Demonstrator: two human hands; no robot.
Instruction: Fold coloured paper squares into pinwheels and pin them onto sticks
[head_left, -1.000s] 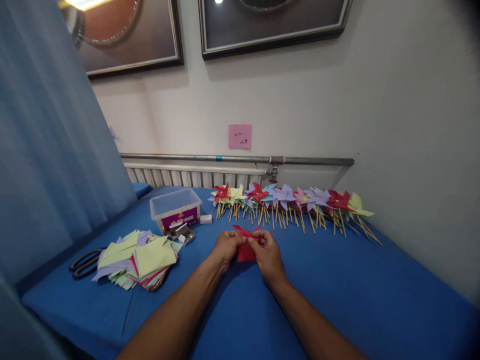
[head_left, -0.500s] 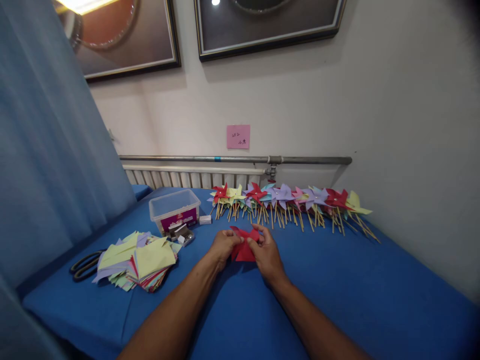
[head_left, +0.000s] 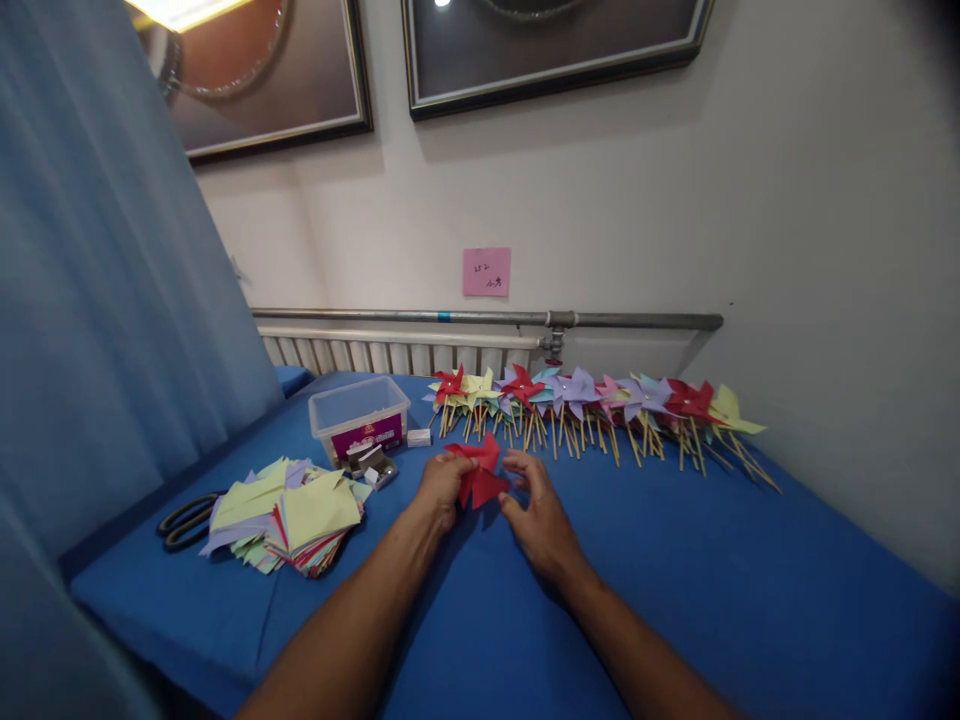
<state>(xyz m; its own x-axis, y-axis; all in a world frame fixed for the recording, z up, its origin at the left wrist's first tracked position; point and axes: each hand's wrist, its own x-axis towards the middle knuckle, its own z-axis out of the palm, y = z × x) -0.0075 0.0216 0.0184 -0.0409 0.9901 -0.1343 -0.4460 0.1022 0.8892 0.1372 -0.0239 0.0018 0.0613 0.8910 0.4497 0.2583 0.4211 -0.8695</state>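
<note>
Head view. Item: red paper pinwheel head [head_left: 480, 478], partly folded, held just above the blue counter [head_left: 675, 580].

Holder: left hand [head_left: 441, 484], fingers pinched on the sheet's left part. Right hand [head_left: 541, 515] sits just right of the paper, fingers loosely spread and apparently not gripping; whether a fingertip touches the edge cannot be told.

Handling, as judged: very light, thin, flexible; creases readily and may tear at the cuts. Best taken at the centre where the folded points meet, or by a flat blade near its base, with a light pinch.

Beyond the fingers: row of finished pinwheels [head_left: 592, 400] on wooden sticks, along the wall.
Left of the fingers: clear plastic box [head_left: 360, 415], small boxes [head_left: 373, 464] beside it, stack of cut coloured paper [head_left: 289, 512], scissors [head_left: 186, 520] farthest left.
</note>
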